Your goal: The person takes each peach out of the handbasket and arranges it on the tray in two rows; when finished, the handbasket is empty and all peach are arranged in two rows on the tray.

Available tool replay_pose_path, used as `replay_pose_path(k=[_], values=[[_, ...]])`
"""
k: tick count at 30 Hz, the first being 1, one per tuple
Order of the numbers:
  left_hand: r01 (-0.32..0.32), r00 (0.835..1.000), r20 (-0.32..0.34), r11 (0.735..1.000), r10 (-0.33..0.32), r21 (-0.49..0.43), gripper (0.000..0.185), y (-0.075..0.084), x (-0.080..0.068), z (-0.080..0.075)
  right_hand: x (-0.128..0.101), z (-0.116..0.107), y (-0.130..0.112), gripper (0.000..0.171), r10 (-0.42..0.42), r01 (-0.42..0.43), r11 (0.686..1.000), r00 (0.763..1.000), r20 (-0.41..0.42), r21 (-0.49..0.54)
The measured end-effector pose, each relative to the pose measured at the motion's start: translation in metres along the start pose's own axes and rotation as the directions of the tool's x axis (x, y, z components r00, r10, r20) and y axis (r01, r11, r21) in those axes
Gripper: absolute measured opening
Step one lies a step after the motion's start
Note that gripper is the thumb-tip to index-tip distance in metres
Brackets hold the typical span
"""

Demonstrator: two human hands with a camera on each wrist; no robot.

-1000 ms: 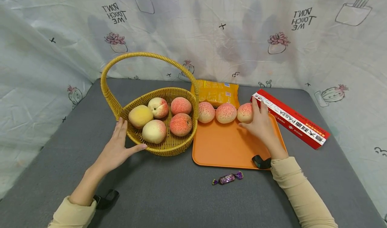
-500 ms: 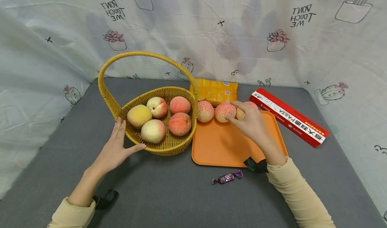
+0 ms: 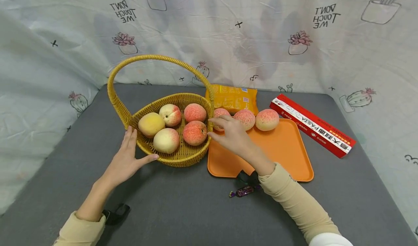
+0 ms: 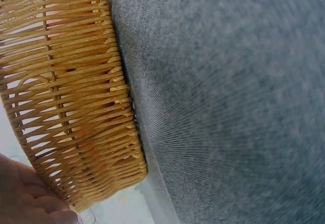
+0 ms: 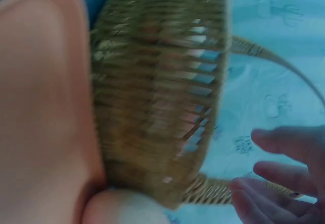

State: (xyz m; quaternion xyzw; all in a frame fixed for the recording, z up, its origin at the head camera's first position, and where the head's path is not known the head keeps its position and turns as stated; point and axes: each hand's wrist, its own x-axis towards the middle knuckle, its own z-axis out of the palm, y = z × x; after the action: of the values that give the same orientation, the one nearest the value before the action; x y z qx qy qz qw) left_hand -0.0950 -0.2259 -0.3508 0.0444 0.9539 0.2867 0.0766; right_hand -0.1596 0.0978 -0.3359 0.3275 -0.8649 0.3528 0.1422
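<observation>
While the left hand (image 3: 125, 159) rests flat against the near-left wall of the wicker basket (image 3: 183, 158), fingers straight and thumb spread along the rim, it grips nothing; the left wrist view shows only the weave and a bit of palm touching it.

Inside the basket: five peaches. Nearest its right rim lies a red peach (image 3: 195, 132).

Right hand (image 3: 232, 135) hovers just right of the basket's right rim, over the left end of the orange tray (image 3: 287, 155). Fingers loosely spread, pointing left toward the basket, holding nothing; right wrist view, blurred, agrees: parted fingertips, empty.

Key relation: the red peach lies just left of the right fingertips, across the rim, near but not touching. Right hand is the nearer of the two to it.

Behind the right hand, right of the basket, the leftmost tray peach (image 3: 221, 113) sits partly hidden by the fingers; whether they touch it, cannot tell. Two more peaches stand further right along the tray's far edge.

Further right of the basket: yellow packet (image 3: 233, 98), red pasta box (image 3: 313, 125). Wrapped candy (image 3: 242, 192) on the grey cloth, near-right of the basket.
</observation>
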Motion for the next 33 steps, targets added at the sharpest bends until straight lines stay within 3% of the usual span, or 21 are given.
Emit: replay_pose_path(k=[3,6,8,11,13,16,19,26,30,33], values=[[0.003,1.000,0.004,1.000,-0.003,0.006,0.114,0.000,0.001,-0.002,0.006,0.003,-0.012,0.032,-0.017,0.018,0.999,1.000,0.008,-0.035],[0.006,1.000,0.001,1.000,-0.006,0.007,0.114,-0.001,0.001,-0.003,0.019,0.007,-0.021,0.043,0.007,0.003,0.999,0.985,0.171,-0.054],[0.007,1.000,-0.001,1.000,-0.007,0.005,0.114,-0.002,0.001,-0.004,0.030,0.012,-0.023,0.054,0.060,-0.034,0.996,0.945,0.321,-0.086],[0.004,1.000,0.001,1.000,-0.004,0.002,0.114,-0.001,0.001,-0.003,0.045,0.025,-0.023,0.068,0.141,-0.074,0.985,0.863,0.485,-0.155],[0.002,1.000,0.002,1.000,-0.002,0.000,0.114,-0.001,0.000,-0.003,0.051,0.036,-0.022,0.074,0.184,-0.082,0.975,0.816,0.548,-0.205],[-0.007,1.000,-0.004,1.000,0.007,0.003,0.114,0.000,0.001,-0.001,0.056,0.049,-0.021,0.081,0.204,-0.031,0.956,0.782,0.589,-0.291],[-0.014,1.000,-0.010,1.000,0.014,0.008,0.114,0.000,0.001,0.000,0.058,0.059,-0.020,0.081,0.210,0.031,0.928,0.780,0.589,-0.372],[-0.010,1.000,-0.003,1.000,0.010,0.000,0.114,-0.001,0.001,-0.001,0.057,0.064,-0.022,0.058,0.180,0.092,0.885,0.837,0.518,-0.456],[-0.008,1.000,-0.001,1.000,0.008,-0.008,0.114,-0.001,0.001,-0.001,0.057,0.062,-0.027,0.055,0.158,0.139,0.864,0.837,0.523,-0.483],[-0.008,1.000,-0.002,1.000,0.008,-0.012,0.114,-0.001,0.001,-0.001,0.057,0.058,-0.029,0.058,0.150,0.138,0.870,0.841,0.520,-0.473]])
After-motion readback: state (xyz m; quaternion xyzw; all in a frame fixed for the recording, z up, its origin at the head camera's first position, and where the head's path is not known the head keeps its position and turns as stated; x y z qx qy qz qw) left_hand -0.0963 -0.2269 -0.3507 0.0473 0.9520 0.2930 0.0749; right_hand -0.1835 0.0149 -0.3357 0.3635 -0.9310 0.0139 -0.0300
